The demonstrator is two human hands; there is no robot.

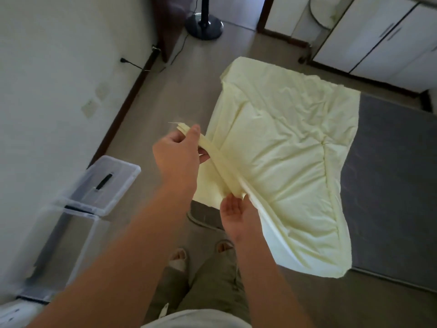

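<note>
Pale yellow rectangular cloth sheet [283, 143]: partly in hand, partly spread out.

Grip: the left hand [176, 157] pinches a stacked bundle of edge layers between thumb and fingers, and the layer ends stick out just past the thumb. The right hand [234, 209], palm turned up, sits nearer the body on the same gathered edge with its fingers curled into the fold. Its fingertips are hidden by cloth. Between the two grips the edge runs as a narrow, taut band.

Location: to the right of and beyond the grips, the body of the sheet lies crumpled over a dark grey flat bed surface [390, 185]. Its near corner hangs free on the right-hand side of the grip.

Progress, as judged: an early stage of folding. One edge appears gathered and its layers matched. The main panel is neither smoothed nor folded over, and deep creases cross it. Left to do: tension the cloth, square the corners, make the folds.

Surroundings: a clear plastic lidded storage box [106, 183] stands on the floor well to the left of the left-hand grip. A round black stand base [203, 26] sits far beyond both grips.
</note>
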